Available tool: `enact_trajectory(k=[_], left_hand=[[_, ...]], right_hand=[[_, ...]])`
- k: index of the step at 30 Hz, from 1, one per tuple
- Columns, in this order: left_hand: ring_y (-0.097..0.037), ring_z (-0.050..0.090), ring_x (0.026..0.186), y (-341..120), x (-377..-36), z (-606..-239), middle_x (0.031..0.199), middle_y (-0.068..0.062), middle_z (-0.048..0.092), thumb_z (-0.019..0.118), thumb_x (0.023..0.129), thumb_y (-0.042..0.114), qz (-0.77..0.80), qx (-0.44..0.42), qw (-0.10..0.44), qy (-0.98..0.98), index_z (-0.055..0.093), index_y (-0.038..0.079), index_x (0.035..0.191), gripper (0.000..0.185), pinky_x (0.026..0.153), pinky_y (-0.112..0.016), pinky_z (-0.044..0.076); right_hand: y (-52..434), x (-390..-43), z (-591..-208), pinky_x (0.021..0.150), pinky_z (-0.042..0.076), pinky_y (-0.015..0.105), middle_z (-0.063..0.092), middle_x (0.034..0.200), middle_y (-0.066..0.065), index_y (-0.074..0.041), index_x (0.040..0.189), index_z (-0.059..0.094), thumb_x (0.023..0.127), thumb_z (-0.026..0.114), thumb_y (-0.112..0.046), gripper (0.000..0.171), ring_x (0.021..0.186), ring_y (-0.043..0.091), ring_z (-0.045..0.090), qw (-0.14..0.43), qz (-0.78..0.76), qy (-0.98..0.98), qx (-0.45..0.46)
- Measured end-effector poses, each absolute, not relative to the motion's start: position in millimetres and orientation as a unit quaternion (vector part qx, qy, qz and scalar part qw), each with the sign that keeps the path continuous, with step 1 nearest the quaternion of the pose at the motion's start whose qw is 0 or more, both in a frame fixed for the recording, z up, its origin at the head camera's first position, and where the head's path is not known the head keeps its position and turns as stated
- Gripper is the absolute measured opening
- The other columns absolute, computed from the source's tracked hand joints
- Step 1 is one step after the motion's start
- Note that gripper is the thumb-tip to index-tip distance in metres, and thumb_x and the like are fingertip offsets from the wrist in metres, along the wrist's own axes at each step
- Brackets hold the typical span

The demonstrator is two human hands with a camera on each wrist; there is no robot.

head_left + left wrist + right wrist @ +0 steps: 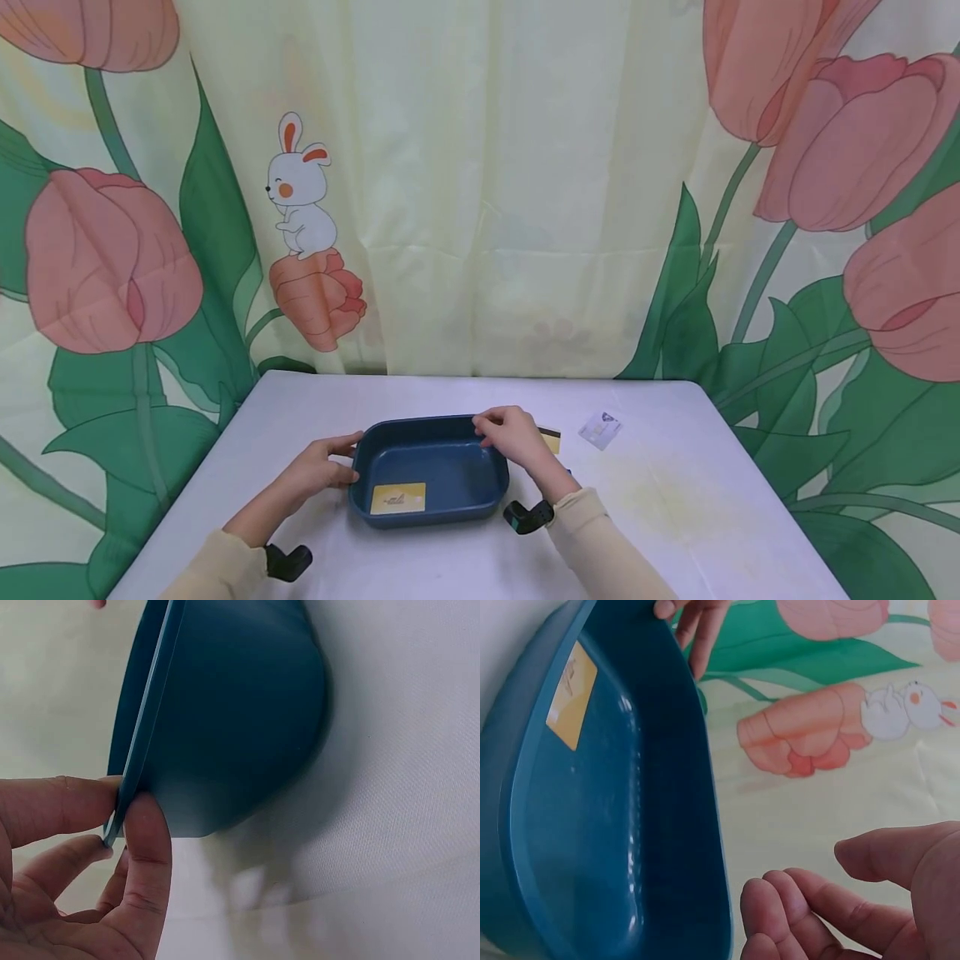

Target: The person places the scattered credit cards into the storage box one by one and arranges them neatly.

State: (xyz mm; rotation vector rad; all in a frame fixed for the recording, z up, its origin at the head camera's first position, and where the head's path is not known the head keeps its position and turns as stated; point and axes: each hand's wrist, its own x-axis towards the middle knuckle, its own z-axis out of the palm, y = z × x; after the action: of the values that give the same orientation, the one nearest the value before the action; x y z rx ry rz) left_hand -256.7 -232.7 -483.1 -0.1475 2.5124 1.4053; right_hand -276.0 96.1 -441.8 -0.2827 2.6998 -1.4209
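Note:
A blue rectangular basin (465, 471) with rounded corners stands on the white table, and a yellow card (398, 498) lies flat in its front left part. My left hand (318, 467) pinches the basin's left rim between thumb and fingers, as the left wrist view shows at the rim (146, 712). Over the basin's back right corner is my right hand (516, 435). In the right wrist view its fingers (765, 907) are loosely bent beside the rim, the thumb stands apart, and nothing shows between them.
Right of the basin, a yellow card with a dark stripe (551, 439) lies partly hidden behind my right hand. Farther right is a pale card (601, 430) on the tabletop (667, 500). A tulip-and-rabbit curtain (487, 208) hangs behind the table. Black devices sit on both wrists.

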Motion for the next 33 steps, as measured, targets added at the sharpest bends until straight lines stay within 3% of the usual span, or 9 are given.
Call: enact_trajectory(k=[5,17,33], left_hand=[[-0.025,0.069,0.100,-232,-257,-482,0.135,-0.027,0.058,0.073,0.084,-0.002,0.480,-0.050,0.127,0.867,0.047,0.004,0.154,0.075,0.086,-0.041,0.063],[-0.025,0.069,0.101,-233,-256,-485,0.135,-0.025,0.058,0.073,0.085,-0.001,0.484,-0.051,0.125,0.865,0.048,0.004,0.154,0.074,0.087,-0.042,0.063],[-0.023,0.066,0.097,-232,-256,-487,0.135,-0.026,0.058,0.073,0.084,-0.003,0.490,-0.055,0.121,0.862,0.049,0.004,0.153,0.073,0.084,-0.039,0.063]], right_hand=[[105,-278,-445,0.085,0.060,0.044,0.079,0.099,0.011,-0.001,0.115,0.076,0.101,0.063,-0.026,0.031,0.079,0.020,0.076,0.034,-0.472,0.878,-0.067],[129,-287,-460,0.076,0.062,0.034,0.078,0.097,0.013,0.001,0.112,0.076,0.099,0.065,-0.025,0.032,0.080,0.021,0.076,0.032,-0.515,0.856,-0.019],[157,-291,-472,0.078,0.061,0.033,0.077,0.102,0.012,0.001,0.117,0.075,0.101,0.060,-0.025,0.033,0.082,0.018,0.074,0.043,-0.530,0.847,0.028]])
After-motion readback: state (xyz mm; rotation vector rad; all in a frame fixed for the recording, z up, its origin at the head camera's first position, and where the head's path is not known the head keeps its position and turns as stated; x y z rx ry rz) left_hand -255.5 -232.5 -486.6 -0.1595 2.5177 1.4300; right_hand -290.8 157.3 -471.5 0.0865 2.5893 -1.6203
